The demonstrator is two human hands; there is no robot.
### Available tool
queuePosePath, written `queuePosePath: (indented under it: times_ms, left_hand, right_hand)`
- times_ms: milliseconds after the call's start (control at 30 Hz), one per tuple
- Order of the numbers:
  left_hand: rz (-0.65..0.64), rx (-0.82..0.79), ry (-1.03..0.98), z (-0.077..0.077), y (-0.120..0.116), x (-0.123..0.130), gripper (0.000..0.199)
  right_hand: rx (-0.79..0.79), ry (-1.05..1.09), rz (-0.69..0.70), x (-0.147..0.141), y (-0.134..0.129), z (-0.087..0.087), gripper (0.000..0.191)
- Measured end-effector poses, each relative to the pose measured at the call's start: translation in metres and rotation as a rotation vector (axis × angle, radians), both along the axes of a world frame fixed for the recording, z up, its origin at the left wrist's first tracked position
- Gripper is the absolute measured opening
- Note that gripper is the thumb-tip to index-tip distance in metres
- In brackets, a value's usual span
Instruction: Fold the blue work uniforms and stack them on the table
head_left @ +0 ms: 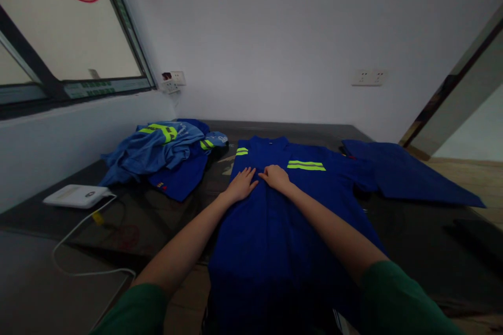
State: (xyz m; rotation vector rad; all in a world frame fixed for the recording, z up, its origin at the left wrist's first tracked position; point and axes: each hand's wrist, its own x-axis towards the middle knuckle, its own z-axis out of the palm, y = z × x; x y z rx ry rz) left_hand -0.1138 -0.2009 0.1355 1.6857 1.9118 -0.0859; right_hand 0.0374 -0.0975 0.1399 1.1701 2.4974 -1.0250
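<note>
A dark blue work jacket (271,225) with yellow-green reflective strips lies spread on the dark table, its collar toward the wall. Its lower part hangs over the near edge. My left hand (241,185) rests flat on the left front of the jacket, fingers stretched out and open. Just right of it, my right hand (275,177) is closed, fingertips pinching the cloth near the front opening below the collar. The jacket's right sleeve (359,172) reaches out to the right; the left sleeve is mostly out of sight.
Lighter and darker blue clothes (168,146) are heaped at the back left. A white box-shaped device (78,196) with a white cable (58,251) sits at the table's left. Another blue cloth (412,172) lies at the right. Behind the table (396,235) is a wall with sockets (369,77).
</note>
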Motion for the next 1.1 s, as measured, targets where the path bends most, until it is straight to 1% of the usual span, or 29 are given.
queuePosePath:
  times_ms: [100, 167, 267, 300, 367, 467, 500, 533, 567, 633, 700, 800, 900, 1000, 1100]
  left_hand:
    - [-0.027, -0.058, 0.030, 0.003, -0.002, 0.002, 0.059]
    - [-0.015, -0.084, 0.027, 0.009, 0.000, 0.001, 0.059]
    - [0.036, -0.101, 0.071, 0.026, 0.004, 0.001, 0.058]
    - [0.050, -0.082, 0.104, 0.034, 0.002, 0.002, 0.058]
    - [0.045, 0.001, 0.161, 0.057, -0.007, 0.008, 0.053]
    - [-0.023, 0.126, 0.141, 0.100, -0.040, 0.032, 0.031]
    - [-0.037, 0.123, 0.123, 0.114, -0.054, 0.043, 0.024]
    - [-0.040, 0.093, 0.113, 0.127, -0.068, 0.054, 0.021]
    - [-0.031, 0.045, 0.108, 0.137, -0.080, 0.066, 0.023]
    - [-0.015, -0.064, 0.129, 0.151, -0.100, 0.085, 0.027]
    - [-0.022, -0.157, 0.169, 0.155, -0.109, 0.097, 0.022]
    - [-0.093, -0.226, 0.183, 0.154, -0.106, 0.101, 0.014]
    - [-0.138, -0.218, 0.157, 0.154, -0.096, 0.095, 0.017]
    - [-0.107, -0.202, 0.146, 0.157, -0.082, 0.084, 0.020]
    - [-0.074, -0.198, 0.133, 0.160, -0.066, 0.077, 0.021]
  right_hand:
    - [-0.022, -0.052, 0.031, -0.002, -0.002, -0.003, 0.036]
    - [-0.031, -0.074, 0.045, 0.000, -0.001, -0.003, 0.035]
    - [-0.033, -0.093, 0.057, 0.001, 0.002, -0.001, 0.031]
    - [-0.032, -0.095, 0.059, 0.000, 0.003, 0.000, 0.030]
    - [-0.026, -0.087, 0.066, -0.003, 0.004, 0.001, 0.028]
    - [-0.014, -0.062, 0.072, -0.013, 0.003, 0.002, 0.029]
    - [-0.008, -0.056, 0.066, -0.017, 0.001, 0.002, 0.032]
    - [-0.001, -0.057, 0.053, -0.020, -0.001, 0.001, 0.036]
    - [0.005, -0.062, 0.038, -0.023, -0.003, 0.000, 0.039]
    - [0.014, -0.077, 0.016, -0.028, -0.007, -0.001, 0.040]
    - [0.027, -0.079, 0.018, -0.030, -0.011, -0.003, 0.036]
    - [0.054, -0.057, 0.029, -0.030, -0.015, -0.008, 0.030]
    - [0.094, -0.025, -0.003, -0.031, -0.015, -0.015, 0.026]
    - [0.132, 0.026, -0.033, -0.033, -0.011, -0.025, 0.022]
    - [0.132, 0.052, -0.046, -0.037, -0.004, -0.033, 0.021]
